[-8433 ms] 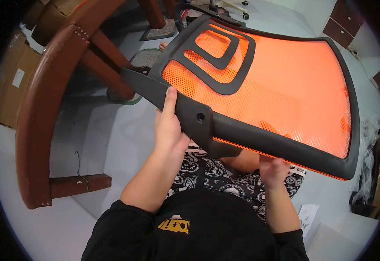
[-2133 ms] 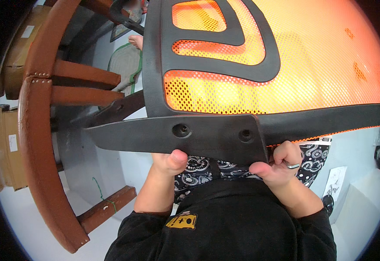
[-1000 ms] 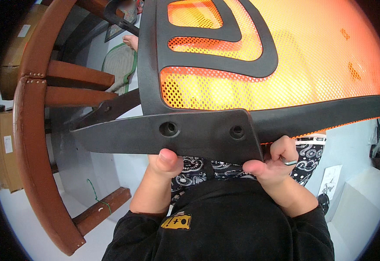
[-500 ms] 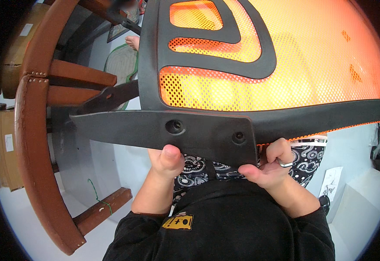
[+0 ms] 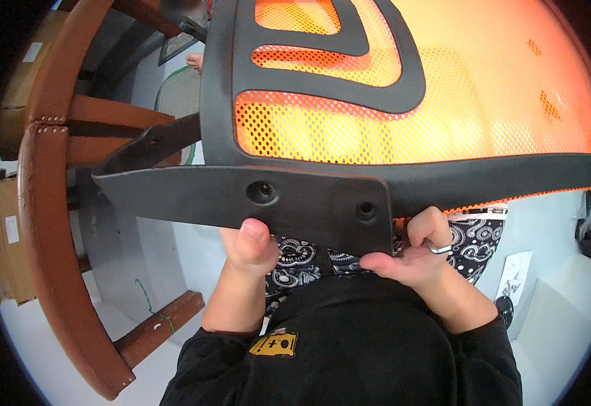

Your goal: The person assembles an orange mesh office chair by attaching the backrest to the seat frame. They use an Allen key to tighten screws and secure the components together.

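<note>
A chair backrest with orange mesh (image 5: 458, 88) and a black plastic frame (image 5: 498, 177) fills the upper right. Along its near edge lies a black chair armrest (image 5: 207, 196), which has two recessed screw holes and bends back at its left end. My left hand (image 5: 249, 249) grips the armrest's lower edge below the left hole, thumb in front, fingers hidden behind. My right hand (image 5: 417, 250) is closed at the armrest's right end, thumb against the lower edge and fingers curled. A small silver metal piece (image 5: 439, 249) shows at its fingers; whether ring or tool, I cannot tell.
A brown padded frame with studs (image 5: 52, 257) stands at the left, with a lower brown bar (image 5: 160, 328). Cardboard boxes (image 5: 11, 237) are behind it. A printed sheet (image 5: 514, 277) lies at the right. Someone's bare foot (image 5: 195, 61) shows at the far left.
The backrest and armrest have shifted slightly left and up in view. Both hands keep their hold, with the left thumb moving slightly left along with the armrest.
</note>
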`<action>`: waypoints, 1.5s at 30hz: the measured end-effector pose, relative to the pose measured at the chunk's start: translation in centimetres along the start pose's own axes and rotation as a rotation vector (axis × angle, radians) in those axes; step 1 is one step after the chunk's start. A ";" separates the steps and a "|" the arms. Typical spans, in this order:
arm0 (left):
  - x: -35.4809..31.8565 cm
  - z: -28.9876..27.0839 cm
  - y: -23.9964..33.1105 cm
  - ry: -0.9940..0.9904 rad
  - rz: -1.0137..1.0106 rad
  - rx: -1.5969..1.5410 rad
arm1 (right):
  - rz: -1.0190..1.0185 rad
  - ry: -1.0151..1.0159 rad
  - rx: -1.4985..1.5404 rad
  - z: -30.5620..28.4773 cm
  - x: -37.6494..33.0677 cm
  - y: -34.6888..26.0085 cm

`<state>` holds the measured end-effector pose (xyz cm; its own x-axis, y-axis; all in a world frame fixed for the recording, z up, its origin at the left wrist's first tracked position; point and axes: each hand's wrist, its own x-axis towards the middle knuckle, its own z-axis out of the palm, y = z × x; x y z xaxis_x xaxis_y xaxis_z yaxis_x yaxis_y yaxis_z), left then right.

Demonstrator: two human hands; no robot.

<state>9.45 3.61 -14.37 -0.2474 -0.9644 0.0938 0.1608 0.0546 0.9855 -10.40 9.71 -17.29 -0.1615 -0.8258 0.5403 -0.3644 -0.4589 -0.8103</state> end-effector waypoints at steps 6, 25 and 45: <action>0.0 -0.7 -1.0 0.014 0.039 -0.078 | 0.009 -0.011 0.038 0.0 0.4 -0.4; 0.0 -0.4 -0.9 0.012 0.054 -0.085 | 0.001 0.053 0.000 0.4 0.2 -0.4; -0.1 0.7 -1.4 0.104 0.017 -0.093 | 0.085 0.086 0.131 1.5 -1.9 0.8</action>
<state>8.54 3.83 -15.65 -0.1447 -0.9854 0.0902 0.2535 0.0512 0.9660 -8.96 10.40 -19.26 -0.2668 -0.8350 0.4812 -0.2246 -0.4317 -0.8736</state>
